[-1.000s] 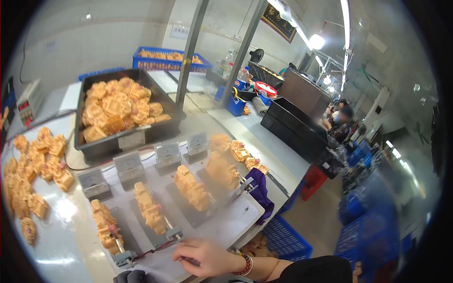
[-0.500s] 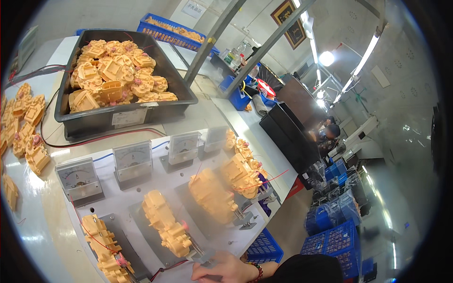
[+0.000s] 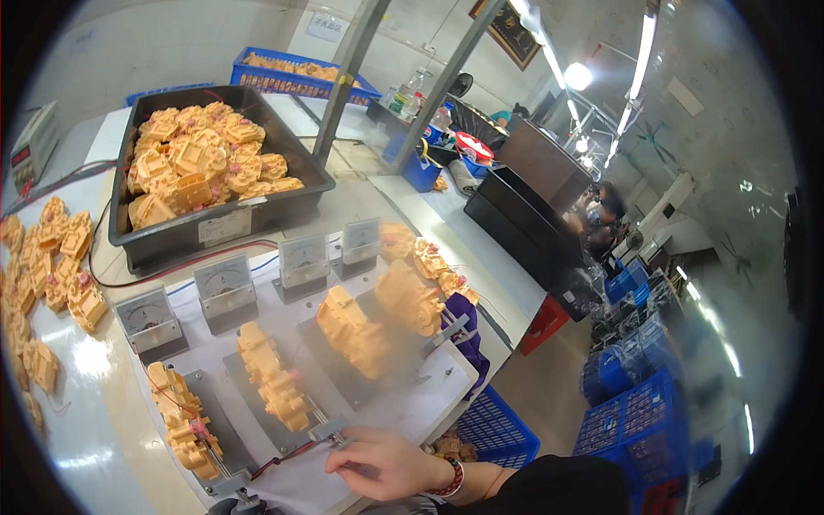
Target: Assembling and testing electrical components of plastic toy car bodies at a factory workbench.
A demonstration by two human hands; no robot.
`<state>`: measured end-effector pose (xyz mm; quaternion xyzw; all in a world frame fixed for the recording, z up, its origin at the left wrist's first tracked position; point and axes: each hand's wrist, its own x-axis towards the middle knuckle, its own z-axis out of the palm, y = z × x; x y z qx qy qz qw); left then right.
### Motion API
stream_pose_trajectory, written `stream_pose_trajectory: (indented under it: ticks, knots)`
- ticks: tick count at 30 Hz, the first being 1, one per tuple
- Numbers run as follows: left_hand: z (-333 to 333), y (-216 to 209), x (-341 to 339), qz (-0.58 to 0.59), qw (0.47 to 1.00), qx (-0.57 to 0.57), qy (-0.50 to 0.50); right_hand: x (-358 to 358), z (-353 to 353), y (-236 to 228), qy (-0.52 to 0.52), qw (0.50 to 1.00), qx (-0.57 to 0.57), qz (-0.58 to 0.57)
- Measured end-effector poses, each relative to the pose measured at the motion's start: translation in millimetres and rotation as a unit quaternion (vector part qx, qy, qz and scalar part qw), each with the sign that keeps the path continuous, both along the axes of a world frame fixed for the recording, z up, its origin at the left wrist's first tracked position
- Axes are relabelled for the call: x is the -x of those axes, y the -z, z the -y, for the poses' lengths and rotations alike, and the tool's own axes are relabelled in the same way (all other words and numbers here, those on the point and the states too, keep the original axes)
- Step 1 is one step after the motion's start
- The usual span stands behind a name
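My right hand (image 3: 378, 463) reaches in from the lower edge, a beaded bracelet at its wrist. Its fingers are curled beside the metal clamp (image 3: 326, 427) of the second station; what lies between them is hidden. Above that clamp a yellow plastic gearbox housing (image 3: 271, 378) rests on a dark plate. Another housing (image 3: 182, 421), with a pink part and red wire, sits in the leftmost fixture. Two more housings, a third (image 3: 350, 333) and a blurred fourth (image 3: 408, 299), stand to the right. My left hand is not in view.
Analog meters (image 3: 225, 292) line the white board behind the housings. A black bin (image 3: 223, 230) full of yellow housings stands beyond, with loose housings (image 3: 64, 257) at left. A blue crate (image 3: 493, 438) sits below the right edge. Purple cloth (image 3: 463, 343) hangs near the corner.
The view has shifted, so the board appears farther left and higher. My right hand shows more fully now, still near the second station's clamp. The housings remain in their fixtures.
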<state>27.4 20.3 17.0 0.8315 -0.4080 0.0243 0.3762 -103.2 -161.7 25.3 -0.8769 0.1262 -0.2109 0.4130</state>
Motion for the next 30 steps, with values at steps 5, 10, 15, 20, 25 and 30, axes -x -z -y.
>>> stream_pose_trajectory:
  ticks: [5,10,15,20,25,30]
  knots:
    - [-0.7,2.4,3.9,0.008,1.000,0.004,-0.001,1.1,-0.9,-1.5,-0.001,1.000,-0.019,0.019]
    - [1.2,3.6,8.0,0.005,1.000,0.024,-0.015,3.9,1.1,8.8,-0.009,1.000,-0.011,0.026]
    - [2.0,3.1,8.2,0.006,0.999,0.026,-0.023,4.4,1.3,8.4,-0.014,0.999,-0.022,0.023]
    - [5.2,-0.7,7.0,0.012,0.998,0.047,-0.026,4.5,1.8,1.4,-0.001,0.999,-0.039,-0.001]
    - [4.1,3.1,4.2,0.007,0.999,0.043,-0.021,3.2,1.0,4.8,0.008,0.999,-0.034,-0.020]
    - [-3.5,-0.9,10.4,0.017,0.998,0.024,-0.049,-4.2,-1.1,15.8,-0.039,0.998,-0.015,0.054]
